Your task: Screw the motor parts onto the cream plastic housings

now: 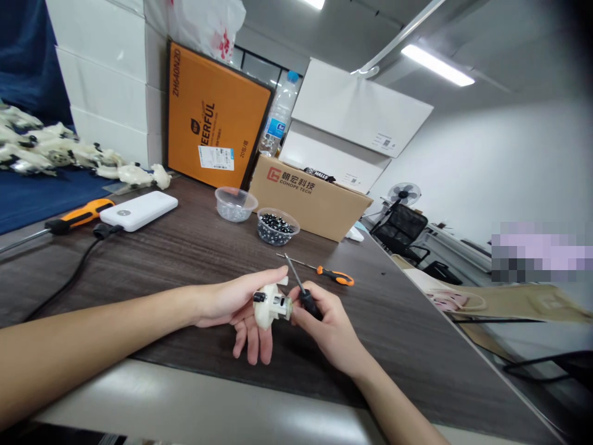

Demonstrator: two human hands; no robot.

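Note:
Near the table's front edge, my left hand (pixel 248 309) holds a small cream plastic part (pixel 265 314) with a black knob and a metal-looking, slotted end. The thumb lies along its top and the other fingers spread underneath. My right hand (pixel 324 321) grips a black-handled screwdriver (pixel 309 303), its shaft slanting up and to the left. Fingertips of that hand also touch the slotted end of the cream part. Just beyond lies a small orange and black screwdriver (pixel 336 275). Behind it stand a clear tub of black and silvery small pieces (pixel 277 228) and another clear tub (pixel 235 207).
At the left are a white power bank (pixel 139 211) with a black cable, a large orange screwdriver (pixel 86 213), and several cream plastic assemblies (pixel 50 148) on blue cloth. An orange carton (pixel 213 117), a brown carton (pixel 310 194) and a water bottle (pixel 279 117) line the back.

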